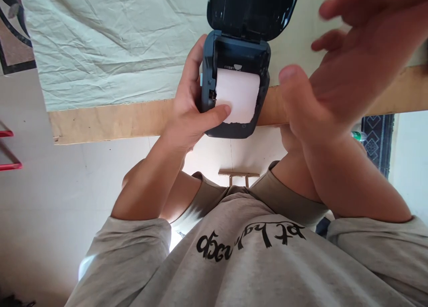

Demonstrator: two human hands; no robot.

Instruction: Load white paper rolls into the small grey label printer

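Note:
A dark blue portable label printer (209, 82) is held up near the table's front edge, its black lid (247, 10) swung wide away from me. Inside the compartment lies a roll of white paper (239, 91). My left hand (192, 100) wraps round the printer's left side, with the thumb lying over the near part of the paper. To the right of the printer, apart from it, my right hand (329, 71) is raised with its fingers spread and nothing in them. The far fingers of that hand are slightly blurred.
A wrinkled pale green cloth (113, 44) covers the table, leaving a bare wooden edge (110, 122) towards me. Below are my legs and a small wooden stool (239, 174). Red bars (10, 166) show at the far left, a dark patterned mat (377, 142) at the right.

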